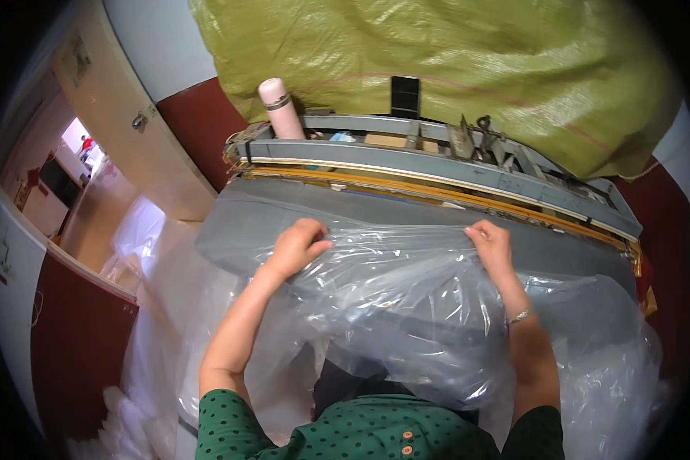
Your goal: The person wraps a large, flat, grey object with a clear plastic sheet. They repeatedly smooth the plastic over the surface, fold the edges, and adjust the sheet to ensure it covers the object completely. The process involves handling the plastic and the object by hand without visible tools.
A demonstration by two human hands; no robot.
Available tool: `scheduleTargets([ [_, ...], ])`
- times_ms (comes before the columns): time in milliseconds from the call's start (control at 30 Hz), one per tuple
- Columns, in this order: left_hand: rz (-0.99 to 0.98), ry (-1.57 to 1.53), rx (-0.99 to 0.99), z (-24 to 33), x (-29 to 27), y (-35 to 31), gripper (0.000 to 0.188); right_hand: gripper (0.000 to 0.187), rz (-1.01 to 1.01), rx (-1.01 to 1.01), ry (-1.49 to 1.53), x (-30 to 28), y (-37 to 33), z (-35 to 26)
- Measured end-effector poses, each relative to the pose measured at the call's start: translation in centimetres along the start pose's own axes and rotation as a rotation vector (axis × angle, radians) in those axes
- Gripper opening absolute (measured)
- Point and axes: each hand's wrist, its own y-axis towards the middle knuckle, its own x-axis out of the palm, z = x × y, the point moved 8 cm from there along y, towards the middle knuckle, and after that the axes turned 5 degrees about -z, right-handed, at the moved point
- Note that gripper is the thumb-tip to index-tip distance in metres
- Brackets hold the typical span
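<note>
A sheet of clear plastic film (391, 280) is drawn across between my two hands and drapes over the front of a grey work surface (245, 218) into my lap. My left hand (299, 247) grips the film near its far edge, fingers curled and thumb pointing inward. At the other end of that edge, my right hand (492, 244) pinches the film between thumb and fingertips. Wrinkles run through the stretched film between them. Both hands are closed, a little above the surface.
Behind the surface runs a grey metal frame (452, 172) with an orange strip (406, 184). A pink thermos flask (280, 111), a dark phone-like slab (405, 97) and scissors (483, 126) are there. More film (602, 337) heaps at both sides. A door (123, 107) stands ajar.
</note>
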Motion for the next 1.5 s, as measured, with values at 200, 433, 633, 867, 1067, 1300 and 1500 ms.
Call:
scheduleTargets([
  [200, -0.355, -0.485, -0.014, 11.0, 6.5, 2.4, 0.019, 0.019, 0.222, 0.054, -0.169, -13.2, -3.2, 8.0],
  [433, -0.016, -0.101, 0.252, 17.6, 6.9, 3.5, 0.025, 0.018, 0.419, 0.151, -0.216, -26.0, -8.5, 15.5],
  [633, -0.157, -0.103, 0.276, 20.3, 12.6, 7.6, 0.019, 0.018, 0.457, 0.165, -0.246, -28.1, -10.5, 15.8],
  [867, -0.976, -0.611, 0.280, 22.3, 11.8, -1.2, 0.012, 0.028, 0.505, 0.310, -0.488, -37.0, -15.3, 20.6],
  [1067, -0.999, -0.060, -0.032, 3.1, 5.1, -11.0, 0.009, 0.029, 0.648, 0.451, -0.918, -51.3, -25.9, 31.4],
  [1300, 0.065, -0.139, -0.322, -7.4, -15.1, -8.0, 0.012, 0.032, 0.561, 0.639, -0.762, -49.8, -24.2, 33.3],
  [1500, 0.398, 0.035, -0.253, -10.0, -9.0, -0.3, 0.012, 0.041, 0.634, 0.517, -0.564, -54.2, -26.9, 36.0],
])
